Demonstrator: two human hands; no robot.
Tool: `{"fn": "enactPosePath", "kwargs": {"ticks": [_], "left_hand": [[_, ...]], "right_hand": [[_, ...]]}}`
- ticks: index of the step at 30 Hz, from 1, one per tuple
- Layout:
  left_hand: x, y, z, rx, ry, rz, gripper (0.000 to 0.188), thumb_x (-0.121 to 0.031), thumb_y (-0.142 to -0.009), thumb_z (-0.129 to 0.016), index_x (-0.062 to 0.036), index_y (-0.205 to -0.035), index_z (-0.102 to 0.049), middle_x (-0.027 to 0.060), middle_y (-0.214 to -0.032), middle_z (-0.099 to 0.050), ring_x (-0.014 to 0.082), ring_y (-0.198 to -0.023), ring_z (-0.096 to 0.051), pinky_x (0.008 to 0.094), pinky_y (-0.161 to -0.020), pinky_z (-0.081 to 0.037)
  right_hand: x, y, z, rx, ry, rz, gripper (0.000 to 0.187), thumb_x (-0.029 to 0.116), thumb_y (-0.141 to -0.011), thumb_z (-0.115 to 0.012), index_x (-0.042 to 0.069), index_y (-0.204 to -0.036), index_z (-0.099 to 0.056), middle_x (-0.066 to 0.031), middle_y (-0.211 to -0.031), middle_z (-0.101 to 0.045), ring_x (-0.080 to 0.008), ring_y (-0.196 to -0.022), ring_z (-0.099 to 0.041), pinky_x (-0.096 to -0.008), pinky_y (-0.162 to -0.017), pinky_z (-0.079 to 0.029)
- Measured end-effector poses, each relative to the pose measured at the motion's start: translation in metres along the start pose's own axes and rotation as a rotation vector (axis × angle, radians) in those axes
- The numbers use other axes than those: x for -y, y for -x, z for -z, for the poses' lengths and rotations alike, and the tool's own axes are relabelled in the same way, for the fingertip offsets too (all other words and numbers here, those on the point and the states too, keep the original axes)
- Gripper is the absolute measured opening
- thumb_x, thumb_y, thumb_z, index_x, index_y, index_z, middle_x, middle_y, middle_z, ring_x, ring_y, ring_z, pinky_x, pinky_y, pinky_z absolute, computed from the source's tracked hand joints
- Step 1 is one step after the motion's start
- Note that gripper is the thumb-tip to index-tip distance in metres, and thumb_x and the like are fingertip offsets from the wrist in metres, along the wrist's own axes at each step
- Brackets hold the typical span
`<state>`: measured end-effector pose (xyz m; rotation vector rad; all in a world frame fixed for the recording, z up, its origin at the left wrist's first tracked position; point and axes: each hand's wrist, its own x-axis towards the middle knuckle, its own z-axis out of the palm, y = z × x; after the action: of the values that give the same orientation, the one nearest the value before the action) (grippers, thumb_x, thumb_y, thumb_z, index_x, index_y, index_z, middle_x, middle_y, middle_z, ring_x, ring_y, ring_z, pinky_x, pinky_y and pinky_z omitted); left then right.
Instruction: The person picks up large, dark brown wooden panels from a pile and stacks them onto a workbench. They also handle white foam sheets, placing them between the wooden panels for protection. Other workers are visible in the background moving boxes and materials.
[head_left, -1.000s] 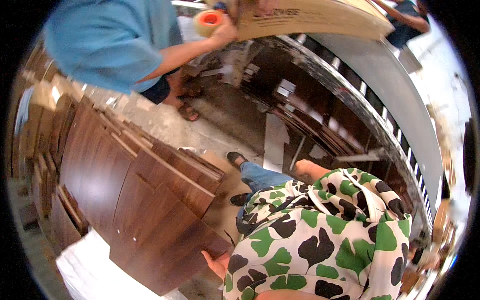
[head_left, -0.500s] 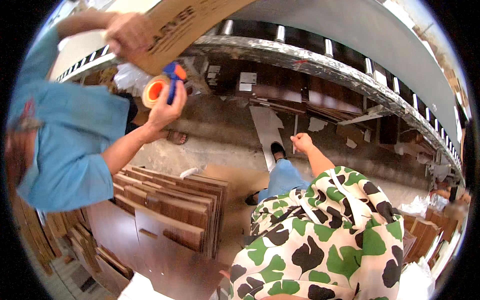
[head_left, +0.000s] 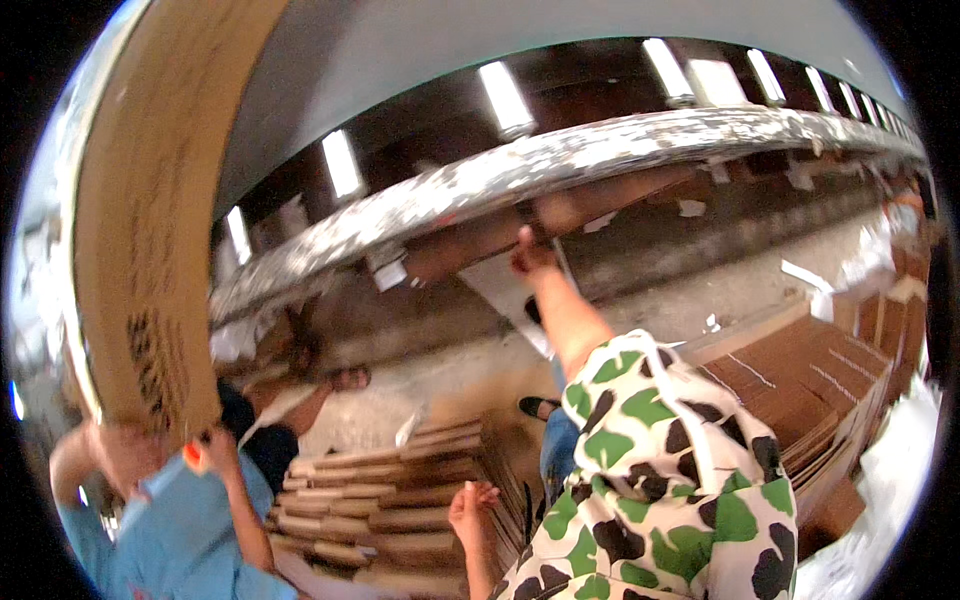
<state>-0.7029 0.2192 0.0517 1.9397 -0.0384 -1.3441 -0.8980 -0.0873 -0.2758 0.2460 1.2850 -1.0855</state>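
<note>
My right hand reaches out toward the worn rail of the roller conveyor, apart from it. It is blurred; its fingers look curled in, with nothing visible in them. My left hand hangs low beside a stack of brown boards. Its fingers are loosely bent and apart, holding nothing. At the left a co-worker in a blue shirt has one hand on the end of a long cardboard carton. The co-worker's other hand grips a tape dispenser by the carton's lower end.
A large grey panel lies over the conveyor rollers. On the right are flat brown boards or cardboard and white plastic wrapping. A white strip lies on the concrete floor near my foot.
My view has swung to the right. The carton now stands lengthwise at the left, with the co-worker's tape dispenser at its lower end. My left hand has come into view.
</note>
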Motion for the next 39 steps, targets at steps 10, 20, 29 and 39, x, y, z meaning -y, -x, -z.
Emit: {"fn": "enactPosePath", "kwargs": {"ticks": [10,20,29,39], "left_hand": [[-0.028,-0.197,-0.122,0.267,-0.137,0.0,0.021,-0.025,-0.086,-0.061,-0.0073,-0.076,-0.055,0.0053,-0.07,-0.061,0.0152,-0.064,-0.058,0.027,-0.058,-0.046],[-0.005,-0.326,-0.171,0.346,0.15,0.269,0.046,-0.026,-0.09,-0.051,-0.0048,-0.129,-0.039,0.0182,-0.118,-0.049,0.0323,-0.105,-0.05,0.0468,-0.095,-0.04],[-0.018,-0.258,-0.152,0.229,0.317,0.278,0.034,-0.036,-0.079,-0.067,-0.012,-0.102,-0.057,-0.0013,-0.104,-0.06,0.0147,-0.099,-0.053,0.0325,-0.084,-0.042],[-0.043,-0.208,-0.143,0.154,0.377,0.155,0.032,-0.034,-0.08,-0.067,-0.0133,-0.102,-0.057,-0.0022,-0.102,-0.059,0.0152,-0.099,-0.053,0.0333,-0.085,-0.041]], "right_hand": [[-0.006,0.016,0.003,0.173,0.283,-0.029,0.052,0.053,-0.087,-0.041,0.008,-0.063,-0.054,-0.0073,-0.059,-0.056,-0.0163,-0.056,-0.054,-0.0334,-0.061,-0.043],[-0.04,0.059,0.013,0.053,0.256,-0.035,0.034,0.032,-0.088,-0.054,0.003,-0.071,-0.055,-0.0081,-0.067,-0.061,-0.0182,-0.057,-0.058,-0.0327,-0.053,-0.045],[0.066,0.077,0.078,-0.035,0.389,0.135,0.028,0.033,-0.084,-0.062,0.009,-0.072,-0.055,-0.0013,-0.066,-0.052,-0.0122,-0.057,-0.051,-0.0278,-0.049,-0.043],[0.098,0.068,0.077,-0.034,0.188,0.134,0.027,0.027,-0.082,-0.066,0.004,-0.087,-0.052,-0.0066,-0.072,-0.06,-0.0206,-0.065,-0.065,-0.0325,-0.051,-0.053]]}}
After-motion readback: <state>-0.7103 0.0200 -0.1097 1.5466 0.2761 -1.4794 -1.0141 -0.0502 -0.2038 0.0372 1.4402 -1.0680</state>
